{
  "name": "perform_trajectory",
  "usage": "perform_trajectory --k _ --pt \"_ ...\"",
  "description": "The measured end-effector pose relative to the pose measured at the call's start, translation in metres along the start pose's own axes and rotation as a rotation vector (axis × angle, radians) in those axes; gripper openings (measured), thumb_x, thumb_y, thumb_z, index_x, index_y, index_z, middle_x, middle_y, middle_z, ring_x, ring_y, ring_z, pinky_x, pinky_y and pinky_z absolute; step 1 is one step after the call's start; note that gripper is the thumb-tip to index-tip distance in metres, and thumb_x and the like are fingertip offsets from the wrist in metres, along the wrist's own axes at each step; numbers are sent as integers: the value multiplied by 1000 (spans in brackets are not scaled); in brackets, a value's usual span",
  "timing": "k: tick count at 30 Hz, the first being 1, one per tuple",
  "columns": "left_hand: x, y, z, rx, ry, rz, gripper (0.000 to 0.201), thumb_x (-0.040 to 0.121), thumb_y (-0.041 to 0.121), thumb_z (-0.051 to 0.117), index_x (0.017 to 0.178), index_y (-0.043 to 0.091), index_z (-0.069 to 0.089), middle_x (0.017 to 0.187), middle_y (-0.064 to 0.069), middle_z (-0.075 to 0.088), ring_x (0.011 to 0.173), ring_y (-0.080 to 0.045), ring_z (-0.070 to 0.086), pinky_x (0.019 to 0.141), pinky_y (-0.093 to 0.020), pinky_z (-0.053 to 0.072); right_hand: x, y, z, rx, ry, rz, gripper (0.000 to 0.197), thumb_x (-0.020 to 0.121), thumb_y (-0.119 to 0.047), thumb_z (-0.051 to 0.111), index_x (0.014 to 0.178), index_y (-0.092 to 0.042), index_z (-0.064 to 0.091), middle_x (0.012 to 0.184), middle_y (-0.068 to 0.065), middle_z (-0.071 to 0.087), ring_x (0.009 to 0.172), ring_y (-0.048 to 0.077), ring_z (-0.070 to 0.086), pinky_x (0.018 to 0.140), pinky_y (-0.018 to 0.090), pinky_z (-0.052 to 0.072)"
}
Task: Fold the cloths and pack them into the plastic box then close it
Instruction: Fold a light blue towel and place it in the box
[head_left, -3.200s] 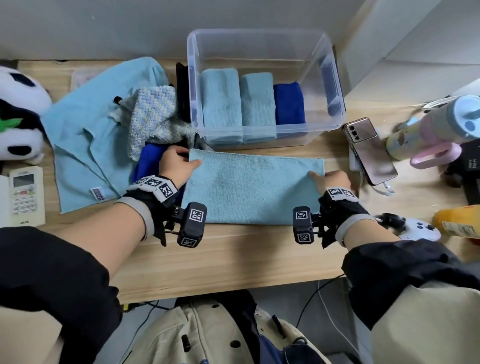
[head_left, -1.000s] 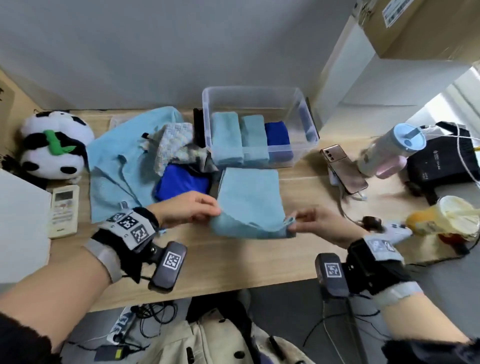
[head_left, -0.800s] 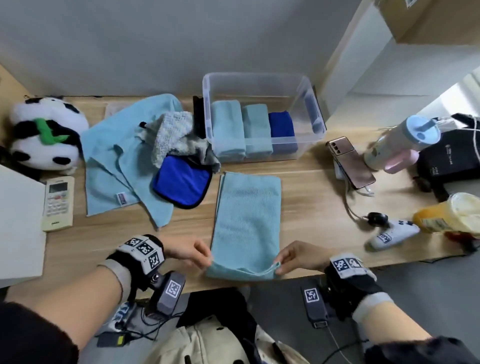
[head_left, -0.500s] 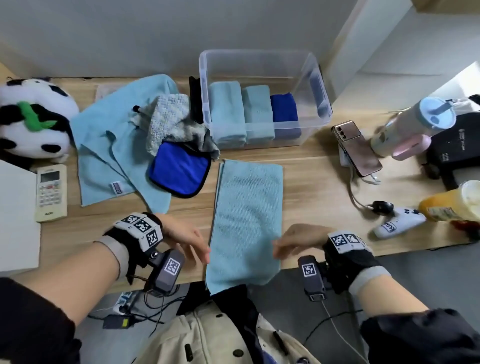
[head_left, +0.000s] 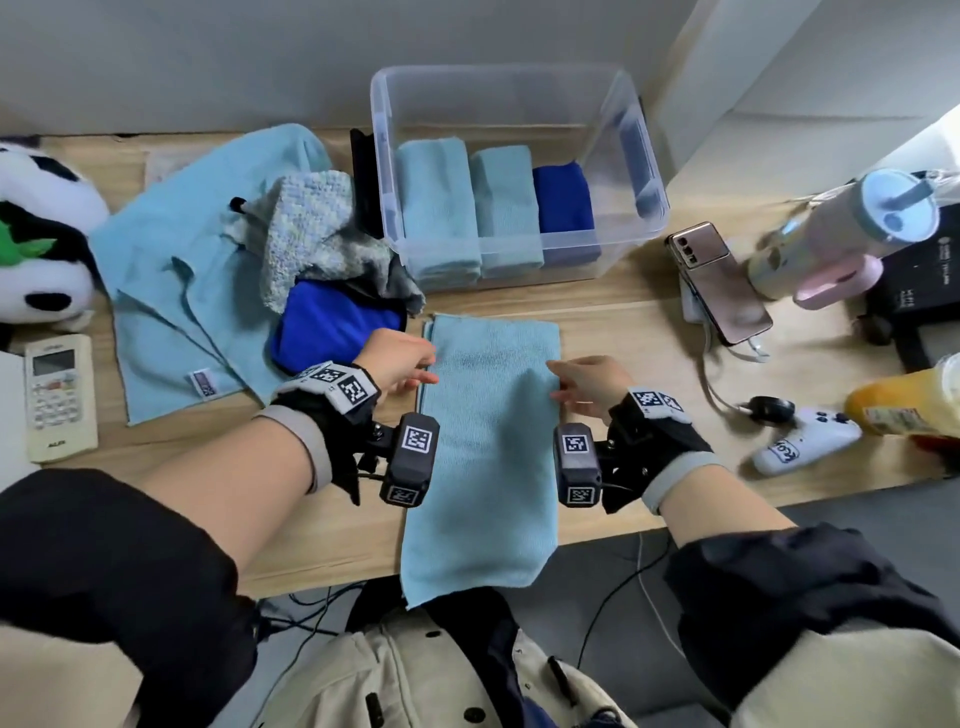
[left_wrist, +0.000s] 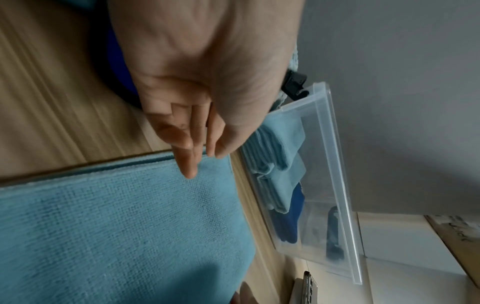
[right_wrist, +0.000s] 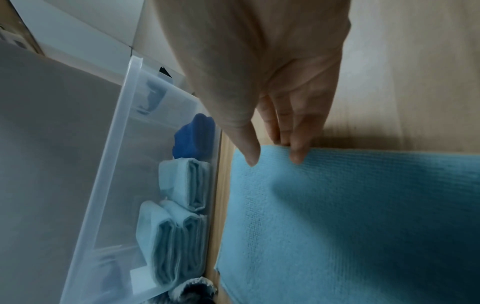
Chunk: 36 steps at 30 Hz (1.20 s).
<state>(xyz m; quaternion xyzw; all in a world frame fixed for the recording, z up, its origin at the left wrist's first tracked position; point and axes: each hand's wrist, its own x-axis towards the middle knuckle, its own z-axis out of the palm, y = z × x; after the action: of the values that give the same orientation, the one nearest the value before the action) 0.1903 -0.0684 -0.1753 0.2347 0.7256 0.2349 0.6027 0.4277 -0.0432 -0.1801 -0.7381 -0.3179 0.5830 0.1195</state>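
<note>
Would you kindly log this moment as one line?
step: folding | light blue cloth flat, hanging off desk edge | left hand, right hand at its sides | box open

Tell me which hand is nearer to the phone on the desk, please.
Right. The right hand rests at the right edge of the light blue cloth, on the phone's side. The left hand is at the cloth's left edge, farther away.

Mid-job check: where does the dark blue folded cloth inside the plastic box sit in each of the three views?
Head: dark blue folded cloth upper centre, rightmost of three in the plastic box.
Left wrist: dark blue folded cloth right of centre, lowest in the tilted box.
Right wrist: dark blue folded cloth left of centre, uppermost in the box.
Shared landmark: the light blue cloth lying flat before the box.
</note>
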Motion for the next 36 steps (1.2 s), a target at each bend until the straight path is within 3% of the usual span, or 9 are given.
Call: perform_trajectory --k 5,9,13,17,20,23,29,33,36 --pt "10 -1 4 62 133 -30 18 84 12 62 99 3 65 67 -3 57 30 0 52 30 -8 25 9 -3 0 -16 20 23 27 84 -21 69 62 -12 55 59 3 49 46 11 40 42 19 34" --pt "12 -2 7 142 100 -32 10 85 20 66 90 11 64 68 -1 56 28 0 46 29 -8 22 11 -9 1 98 -58 80 26 87 -23 66 68 -12 52 60 1 45 47 10 38 34 15 30" --pt "12 -4 5 210 109 -26 15 82 26 69 89 12 66 64 -3 49 47 -14 38 31 -11 23 14 -9 1 133 -116 138 28 88 -26 64 68 -14 49 59 -1 39 39 7 33 34 16 25" --pt "15 -10 2 227 118 -7 18 82 27 69 70 16 62 76 -9 54 62 -21 44 48 -20 32 20 -6 -1 46 -86 47 34 82 -26 71 63 -16 45 58 -2 36 44 9 28 32 16 22" --pt "14 -12 2 255 180 29 22 82 25 70 88 4 70 87 -15 67 87 -35 63 66 -29 44 22 -4 0 -100 -31 -77 38 80 -32 73 57 -17 46 43 -8 41 32 4 32 31 17 23" --pt "12 -12 3 312 225 42 21 81 24 71 91 5 71 95 -17 70 103 -35 62 75 -32 48 20 -6 6 -234 42 -191 38 79 -32 73 53 -18 49 41 -10 45 38 6 40 40 19 30" --pt "13 -17 0 408 272 76 20 83 26 66 93 11 73 109 -8 70 106 -27 61 90 -29 46 19 -4 12 -413 203 -270 40 79 -34 71 61 -13 43 51 -1 45 51 17 42 42 26 27" --pt "8 -17 2 487 193 111 42 82 39 65 50 14 56 58 -5 55 71 -28 53 69 -29 42 15 0 11 -433 257 -277 34 80 -42 68 82 -10 59 72 4 57 70 21 51 61 27 37" --pt "8 -24 2 501 173 114 39 78 43 69 54 15 56 62 -3 51 69 -21 48 67 -27 40 15 6 6 -415 251 -254 24 81 -36 67 81 -12 65 75 3 60 75 20 54 64 24 36"
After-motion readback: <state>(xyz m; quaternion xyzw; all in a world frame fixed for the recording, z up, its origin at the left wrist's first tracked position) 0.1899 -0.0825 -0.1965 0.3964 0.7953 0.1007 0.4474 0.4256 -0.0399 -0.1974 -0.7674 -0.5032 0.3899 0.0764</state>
